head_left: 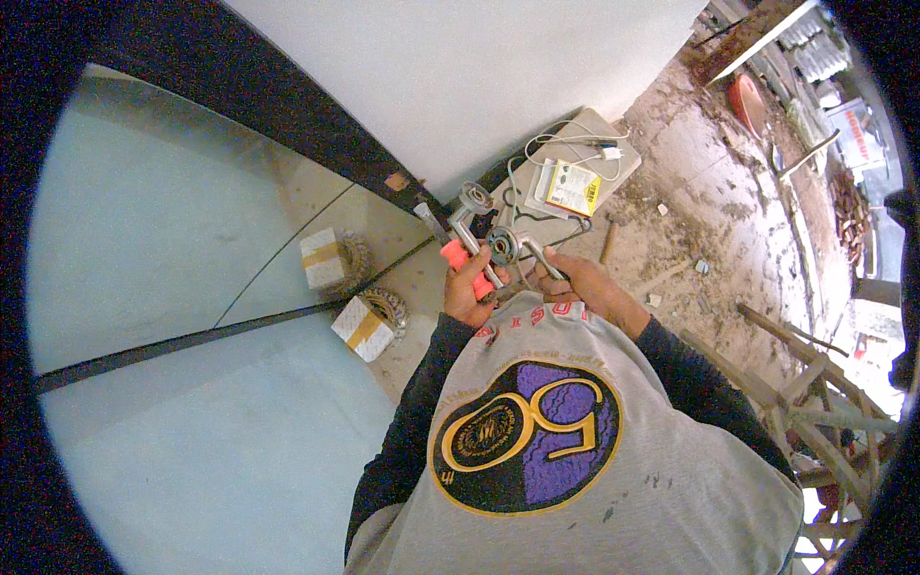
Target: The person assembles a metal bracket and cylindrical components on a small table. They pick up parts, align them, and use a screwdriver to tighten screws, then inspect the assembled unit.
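My left hand [467,295] is closed in front of my chest around a chisel-like tool [454,255] with an orange-red handle and flat metal blade. A silver lever door handle [464,230] with a round rose also lies in that grip, its rose pointing away from me. My right hand [586,285] grips the lever of a second silver door handle [502,245]. This one's round rose sits close to my left fingers, its hollow side showing. Some of the fingertips of both hands are hidden.
Bluish glass panels [172,220] in dark frames stand on the left, near a white taped block [364,328]. Ahead, a light board [618,158] bears a yellow-and-white box [572,188] and a white cable with plug [609,153]. Wooden trestle-like framing [815,383] stands right; debris litters the floor [671,220].
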A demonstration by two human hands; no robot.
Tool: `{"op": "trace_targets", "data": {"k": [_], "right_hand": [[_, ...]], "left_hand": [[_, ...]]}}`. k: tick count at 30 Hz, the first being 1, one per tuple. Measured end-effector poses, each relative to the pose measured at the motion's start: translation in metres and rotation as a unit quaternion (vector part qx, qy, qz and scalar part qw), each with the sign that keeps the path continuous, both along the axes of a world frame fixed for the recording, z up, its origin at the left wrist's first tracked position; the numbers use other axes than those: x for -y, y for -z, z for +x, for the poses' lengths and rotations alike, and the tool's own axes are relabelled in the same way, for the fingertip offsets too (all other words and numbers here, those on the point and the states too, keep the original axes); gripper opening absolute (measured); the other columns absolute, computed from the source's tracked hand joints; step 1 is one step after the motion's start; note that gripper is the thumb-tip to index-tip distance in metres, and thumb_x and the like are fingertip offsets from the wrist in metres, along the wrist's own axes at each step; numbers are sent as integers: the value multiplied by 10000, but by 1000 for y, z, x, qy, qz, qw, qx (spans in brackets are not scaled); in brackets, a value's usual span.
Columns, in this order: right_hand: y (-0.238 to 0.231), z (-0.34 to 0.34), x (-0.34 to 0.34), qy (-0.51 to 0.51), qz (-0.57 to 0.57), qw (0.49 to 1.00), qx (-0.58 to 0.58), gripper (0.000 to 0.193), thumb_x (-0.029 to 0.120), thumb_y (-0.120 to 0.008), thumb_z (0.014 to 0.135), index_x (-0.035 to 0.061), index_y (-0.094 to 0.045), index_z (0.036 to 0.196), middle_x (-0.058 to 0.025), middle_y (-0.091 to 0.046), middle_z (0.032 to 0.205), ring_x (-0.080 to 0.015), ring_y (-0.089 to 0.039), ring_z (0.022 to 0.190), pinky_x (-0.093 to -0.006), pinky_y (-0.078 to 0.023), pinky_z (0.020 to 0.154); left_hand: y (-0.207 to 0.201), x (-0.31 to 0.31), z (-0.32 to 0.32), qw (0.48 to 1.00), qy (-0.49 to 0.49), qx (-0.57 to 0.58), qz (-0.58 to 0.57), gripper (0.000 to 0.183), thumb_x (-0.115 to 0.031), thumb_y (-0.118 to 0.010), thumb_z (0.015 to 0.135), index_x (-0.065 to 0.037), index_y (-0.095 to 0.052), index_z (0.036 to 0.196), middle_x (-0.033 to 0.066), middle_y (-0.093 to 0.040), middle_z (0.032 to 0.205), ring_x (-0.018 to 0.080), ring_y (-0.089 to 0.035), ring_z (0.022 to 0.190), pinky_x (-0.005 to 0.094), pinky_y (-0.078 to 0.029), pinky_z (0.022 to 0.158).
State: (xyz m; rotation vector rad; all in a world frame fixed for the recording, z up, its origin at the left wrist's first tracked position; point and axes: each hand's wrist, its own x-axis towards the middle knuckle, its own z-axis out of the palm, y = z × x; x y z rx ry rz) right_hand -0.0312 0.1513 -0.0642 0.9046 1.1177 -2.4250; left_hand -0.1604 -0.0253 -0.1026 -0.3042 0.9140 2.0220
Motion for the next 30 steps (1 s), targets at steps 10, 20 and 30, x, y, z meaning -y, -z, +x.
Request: {"op": "trace_targets", "data": {"k": [10,20,30], "right_hand": [[55,-12,12,-8,302,953,-37,423,498,-442,1039,137,-567,860,65,-352,563,-80,-260,427,-272,-209,413],[-1,-14,1,-30,116,993,-22,446,548,-426,1024,155,-547,852,88,-329,557,-61,-239,425,-267,-201,412],[13,-15,-3,-38,-101,992,-69,440,523,-423,1039,141,-520,843,98,-293,510,-42,-219,384,-227,-181,350]], "left_hand": [[26,-15,-6,998,-51,29,3,158,-103,-664,935,-110,-580,1069,13,-635,894,166,-651,723,332,-571,592],[29,-13,-6,995,-59,9,84,191,-70,-654,929,-105,-557,1090,14,-610,911,178,-650,765,354,-573,604],[10,-22,-5,998,-22,-12,62,209,-58,-680,900,-90,-564,1071,51,-643,883,181,-652,599,343,-562,529]]}}
